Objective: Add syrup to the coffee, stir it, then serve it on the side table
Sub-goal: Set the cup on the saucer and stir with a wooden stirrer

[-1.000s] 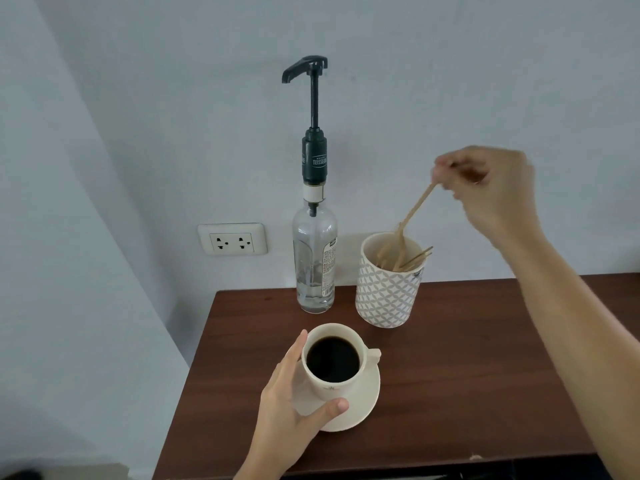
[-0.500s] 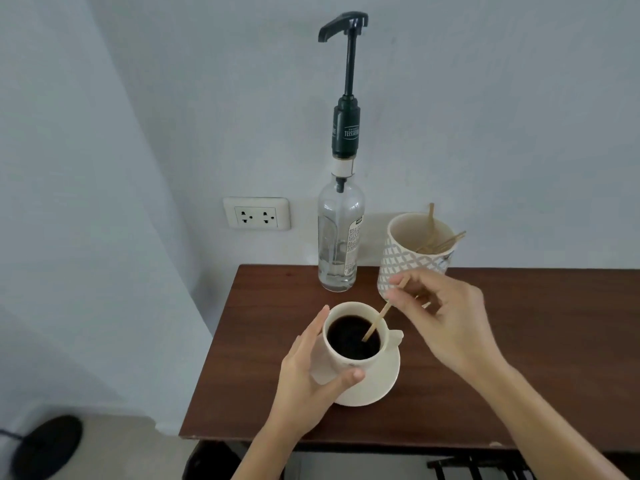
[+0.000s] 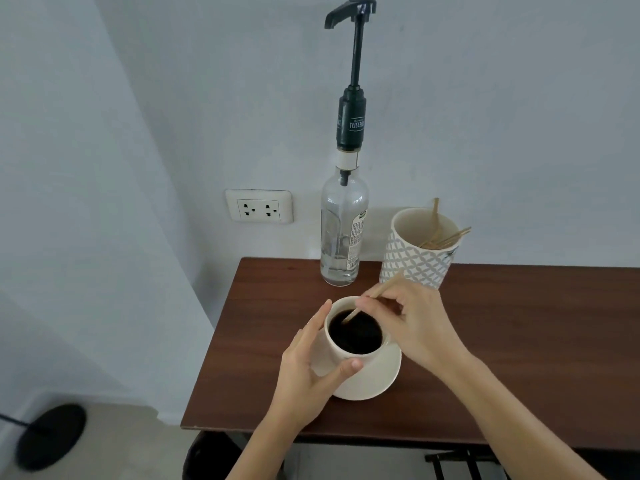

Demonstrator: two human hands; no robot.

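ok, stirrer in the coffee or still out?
In. The stirrer, pinched by the right hand, dips its tip into the coffee.

On the table (image 3: 519, 341), near its left edge, the left hand (image 3: 304, 372) grips the cup (image 3: 349, 355) of black coffee on its saucer (image 3: 377, 379) while the right hand (image 3: 415, 323) dips a wooden stirrer (image 3: 372, 299) (tilted) into it.

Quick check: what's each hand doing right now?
Left hand: wrapped around the coffee cup, steadying it.
Right hand: pinching the wooden stirrer, tip in the coffee.
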